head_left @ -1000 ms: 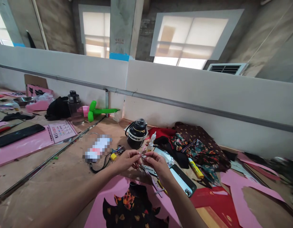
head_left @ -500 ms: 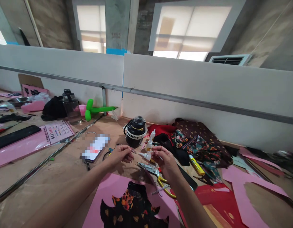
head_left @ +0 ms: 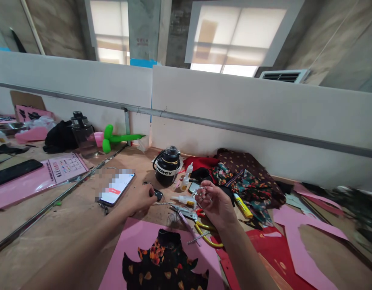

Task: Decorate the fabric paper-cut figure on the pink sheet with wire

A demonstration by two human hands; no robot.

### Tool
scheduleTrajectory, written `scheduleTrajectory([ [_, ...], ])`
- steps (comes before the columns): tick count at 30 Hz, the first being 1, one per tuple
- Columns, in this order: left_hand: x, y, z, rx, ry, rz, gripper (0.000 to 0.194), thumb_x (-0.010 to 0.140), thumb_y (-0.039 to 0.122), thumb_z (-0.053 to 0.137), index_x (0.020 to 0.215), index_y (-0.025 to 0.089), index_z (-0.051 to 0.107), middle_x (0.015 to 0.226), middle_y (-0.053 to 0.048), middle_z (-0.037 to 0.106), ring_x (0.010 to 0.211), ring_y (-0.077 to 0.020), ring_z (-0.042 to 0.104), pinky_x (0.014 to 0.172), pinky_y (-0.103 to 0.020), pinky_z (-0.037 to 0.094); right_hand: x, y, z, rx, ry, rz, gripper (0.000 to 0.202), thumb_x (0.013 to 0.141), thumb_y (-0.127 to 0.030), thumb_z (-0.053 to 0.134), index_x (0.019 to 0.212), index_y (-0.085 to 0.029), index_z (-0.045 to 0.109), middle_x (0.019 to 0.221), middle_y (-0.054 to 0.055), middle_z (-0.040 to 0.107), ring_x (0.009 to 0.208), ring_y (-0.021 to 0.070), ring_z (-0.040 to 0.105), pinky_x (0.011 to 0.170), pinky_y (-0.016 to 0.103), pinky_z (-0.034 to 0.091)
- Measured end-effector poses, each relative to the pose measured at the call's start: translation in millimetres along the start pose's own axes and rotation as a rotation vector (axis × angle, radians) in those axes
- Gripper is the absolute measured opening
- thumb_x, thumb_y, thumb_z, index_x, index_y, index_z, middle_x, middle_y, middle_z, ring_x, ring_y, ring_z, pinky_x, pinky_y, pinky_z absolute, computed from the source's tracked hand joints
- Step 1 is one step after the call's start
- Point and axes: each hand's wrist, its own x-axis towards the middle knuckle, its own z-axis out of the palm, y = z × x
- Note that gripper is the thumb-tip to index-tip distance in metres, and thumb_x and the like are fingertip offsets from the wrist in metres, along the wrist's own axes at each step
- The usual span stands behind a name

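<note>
My left hand [head_left: 143,197] is low over the table, fingers curled at a small black object [head_left: 158,195]; its grip is partly hidden. My right hand [head_left: 213,201] is raised with bent fingers pinched around something small and clear that I cannot make out. Between the hands lie a small glue bottle [head_left: 186,200] and yellow-handled snips [head_left: 208,237]. Nearer me, a pink sheet [head_left: 113,268] bears a dark patterned fabric shape [head_left: 164,266].
A black jug [head_left: 167,167] stands behind the hands. A phone [head_left: 118,189] lies at the left, beyond it a clear bottle [head_left: 85,137] and green balloon [head_left: 119,138]. Heaped fabric [head_left: 249,173], a yellow glue tube [head_left: 243,206] and red paper [head_left: 270,249] are at the right.
My left hand has moved left and down, away from my right hand, to the small black object. My right hand has turned slightly and stays raised. The view has shifted a little.
</note>
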Motion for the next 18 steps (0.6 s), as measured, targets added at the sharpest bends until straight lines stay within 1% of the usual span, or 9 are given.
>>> scheduleTrajectory([
  [2,-6.4,11.8,-6.3,0.026,0.092,0.069,0.014,0.075,0.024,0.055,0.084,0.016,0.062,0.072,-0.006,0.064,0.075,-0.0213,0.06,0.064,-0.028,0.041,-1.4,1.0,1.9,0.002,-0.017,0.014,0.017,0.053,-0.018,0.073,0.07,-0.018,0.067,0.053,-0.005,0.056,0.05,0.0068,0.049,0.057,0.02,0.047],
  [4,-16.4,26.7,-8.3,-0.017,0.131,0.178,0.02,0.081,0.027,0.052,0.095,0.018,0.062,0.089,-0.006,0.065,0.086,-0.02,0.059,0.074,-0.028,0.041,-2.3,4.0,4.3,-0.003,-0.035,0.03,0.018,0.053,-0.018,0.073,0.07,-0.018,0.066,0.053,-0.004,0.057,0.051,0.007,0.05,0.056,0.019,0.046],
  [6,-28.0,41.6,-5.5,-0.197,0.06,0.369,0.026,0.086,0.033,0.049,0.103,0.019,0.062,0.103,-0.007,0.064,0.096,-0.0192,0.058,0.08,-0.028,0.042,-2.8,8.6,7.0,-0.012,-0.056,0.047,0.017,0.054,-0.019,0.072,0.07,-0.018,0.066,0.053,-0.004,0.057,0.051,0.0071,0.051,0.055,0.018,0.045],
  [9,-41.6,56.8,3.0,-0.505,-0.188,0.471,0.032,0.089,0.038,0.048,0.113,0.019,0.059,0.114,-0.007,0.061,0.105,-0.0188,0.056,0.087,-0.028,0.042,-3.8,15.9,10.9,-0.038,-0.096,0.073,0.015,0.055,-0.018,0.071,0.069,-0.018,0.066,0.052,-0.004,0.058,0.049,0.007,0.051,0.054,0.018,0.045],
  [10,-44.1,59.2,5.4,-0.576,-0.247,0.475,0.031,0.09,0.038,0.047,0.111,0.018,0.06,0.111,-0.007,0.062,0.103,-0.0186,0.057,0.086,-0.029,0.042,-4.3,17.9,11.8,-0.051,-0.11,0.082,0.014,0.056,-0.018,0.07,0.069,-0.017,0.066,0.052,-0.004,0.059,0.048,0.0071,0.05,0.053,0.019,0.044],
  [11,-45.7,60.4,7.1,-0.616,-0.275,0.472,0.029,0.09,0.037,0.048,0.106,0.017,0.062,0.105,-0.006,0.064,0.098,-0.018,0.057,0.085,-0.028,0.042,-4.8,19.7,12.4,-0.065,-0.122,0.089,0.013,0.057,-0.017,0.07,0.07,-0.017,0.066,0.053,-0.003,0.06,0.048,0.0073,0.051,0.053,0.019,0.044],
  [13,-46.8,60.0,7.4,-0.623,-0.261,0.448,0.025,0.088,0.037,0.052,0.092,0.015,0.064,0.089,-0.004,0.064,0.085,-0.0156,0.057,0.077,-0.026,0.042,-5.7,22.3,12.9,-0.09,-0.142,0.094,0.012,0.059,-0.017,0.069,0.07,-0.016,0.066,0.055,-0.002,0.061,0.048,0.0076,0.052,0.051,0.018,0.043],
  [15,-46.5,58.5,3.6,-0.624,-0.252,0.405,0.023,0.085,0.037,0.057,0.082,0.015,0.063,0.078,-0.001,0.06,0.075,-0.0125,0.054,0.07,-0.024,0.041,-6.2,23.7,12.7,-0.107,-0.157,0.09,0.011,0.06,-0.016,0.069,0.071,-0.016,0.066,0.055,-0.002,0.062,0.049,0.0075,0.053,0.052,0.018,0.043],
  [18,-46.4,57.3,-6.1,-0.743,-0.33,0.341,0.018,0.082,0.032,0.061,0.079,0.014,0.061,0.075,0.001,0.058,0.073,-0.0102,0.053,0.07,-0.022,0.041,-6.4,24.8,12.6,-0.118,-0.178,0.098,0.012,0.062,-0.019,0.07,0.072,-0.016,0.066,0.058,-0.002,0.063,0.05,0.0071,0.054,0.053,0.017,0.044],
])
